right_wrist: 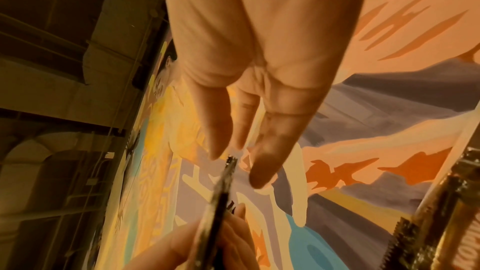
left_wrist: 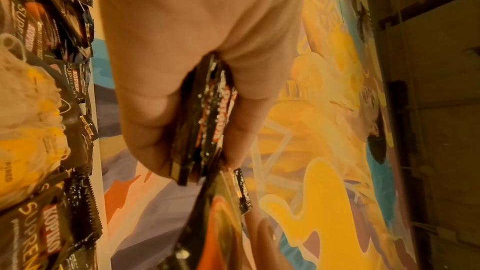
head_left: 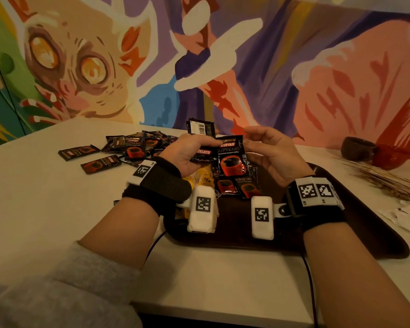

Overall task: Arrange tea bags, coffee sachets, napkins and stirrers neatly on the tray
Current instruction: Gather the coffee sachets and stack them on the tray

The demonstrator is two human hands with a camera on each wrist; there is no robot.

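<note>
Only two coffee sachets (head_left: 237, 188) lie flat on one tray (head_left: 365, 209)

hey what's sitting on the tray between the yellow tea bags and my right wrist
Coffee sachets lie flat there on the dark tray, just right of the yellow tea bags, overlapping one another. Beyond them toward the right wrist is bare tray. The head view shows this.

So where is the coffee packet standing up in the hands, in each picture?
Head: upright coffee sachet at centre, between both hands above the tray.
Left wrist: its edge at bottom centre, below the left hand.
Right wrist: thin dark edge, low centre.
Shared landmark: the painted wall.
</note>
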